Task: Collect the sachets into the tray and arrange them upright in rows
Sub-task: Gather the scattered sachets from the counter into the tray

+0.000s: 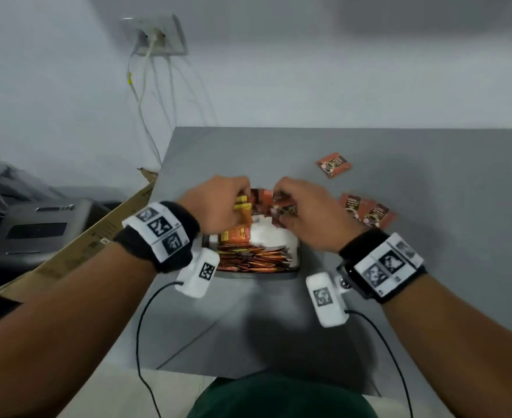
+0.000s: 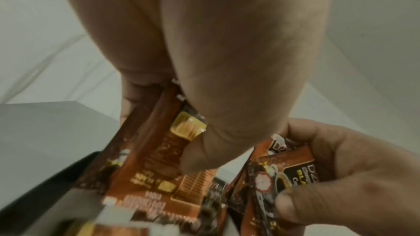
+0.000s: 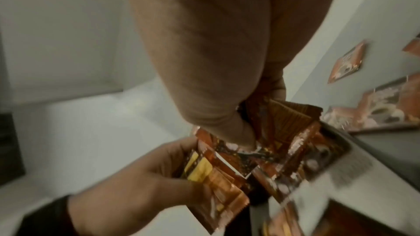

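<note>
An office-like back room or workroom, not a kitchen or shop floor: a plain grey table [image 1: 429, 267] set against a bare pale wall [image 1: 309, 70], a wall socket [image 1: 155, 34] with white cables [image 1: 141, 107] hanging from it, a grey printer-like machine [image 1: 37, 233] on the left, and a flattened cardboard box [image 1: 98, 233] leaning beside the table
</note>
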